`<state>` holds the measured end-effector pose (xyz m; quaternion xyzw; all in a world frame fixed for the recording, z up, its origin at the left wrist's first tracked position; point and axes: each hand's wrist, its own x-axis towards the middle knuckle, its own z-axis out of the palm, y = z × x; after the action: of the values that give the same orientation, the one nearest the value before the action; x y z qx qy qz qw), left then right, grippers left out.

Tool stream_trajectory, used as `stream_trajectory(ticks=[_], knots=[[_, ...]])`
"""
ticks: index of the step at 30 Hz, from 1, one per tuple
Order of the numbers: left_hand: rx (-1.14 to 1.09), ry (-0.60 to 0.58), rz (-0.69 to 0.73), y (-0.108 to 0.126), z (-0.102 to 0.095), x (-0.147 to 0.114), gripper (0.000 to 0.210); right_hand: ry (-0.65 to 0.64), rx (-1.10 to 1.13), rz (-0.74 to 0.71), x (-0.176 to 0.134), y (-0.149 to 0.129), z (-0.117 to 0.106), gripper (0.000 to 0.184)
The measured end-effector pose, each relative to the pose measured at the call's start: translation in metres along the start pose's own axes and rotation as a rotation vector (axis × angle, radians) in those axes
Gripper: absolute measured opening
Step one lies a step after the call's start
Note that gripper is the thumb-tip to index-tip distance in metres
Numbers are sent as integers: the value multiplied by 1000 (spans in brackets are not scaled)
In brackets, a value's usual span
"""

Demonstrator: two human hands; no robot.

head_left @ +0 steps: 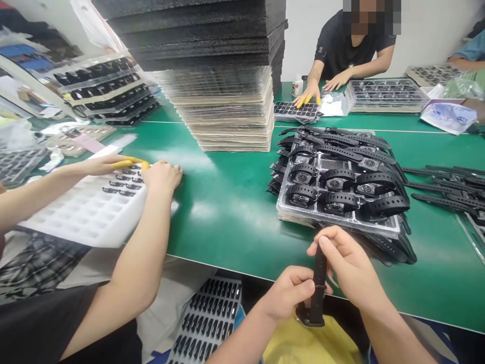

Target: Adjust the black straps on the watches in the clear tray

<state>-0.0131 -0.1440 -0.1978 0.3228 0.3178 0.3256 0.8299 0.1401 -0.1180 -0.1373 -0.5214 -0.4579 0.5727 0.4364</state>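
Observation:
A black smartwatch (318,298) with a perforated strap is held between my two hands, just past the table's near edge. My left hand (290,293) pinches it from the left, near the strap loop. The strap's upper end sits in the fingers of my right hand (344,263), thumb pressed on its front. The watch's case hangs at the bottom, its screen turned away. Beyond my hands stands a stack of clear plastic trays (282,210) filled with black smartwatches (335,184), their sensor backs showing and straps overhanging the sides.
A tall stack of black foam sheets and pale trays (235,116) rises at the back centre. At left a co-worker's hands (161,177) work over a white foam tray (76,217). Another person (341,55) sits opposite. More watches (450,187) lie at right.

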Motion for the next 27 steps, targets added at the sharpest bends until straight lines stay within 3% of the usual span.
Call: stream_trajectory(ticks=[4, 14, 22, 25, 27], knots=[[-51, -27, -26, -3, 3, 0, 65, 72, 6, -39, 5, -4, 4, 30], [-89, -74, 11, -10, 3, 3, 64, 61, 19, -19, 8, 1, 9, 30], [-81, -27, 22, -15, 5, 3, 67, 58, -17, -16, 12, 1, 11, 31], [23, 22, 85, -8, 6, -1, 70, 78, -178, -103, 7, 1, 9, 28], [238, 96, 204, 2, 7, -5, 62, 188, -398, -277, -3, 3, 5, 29]])
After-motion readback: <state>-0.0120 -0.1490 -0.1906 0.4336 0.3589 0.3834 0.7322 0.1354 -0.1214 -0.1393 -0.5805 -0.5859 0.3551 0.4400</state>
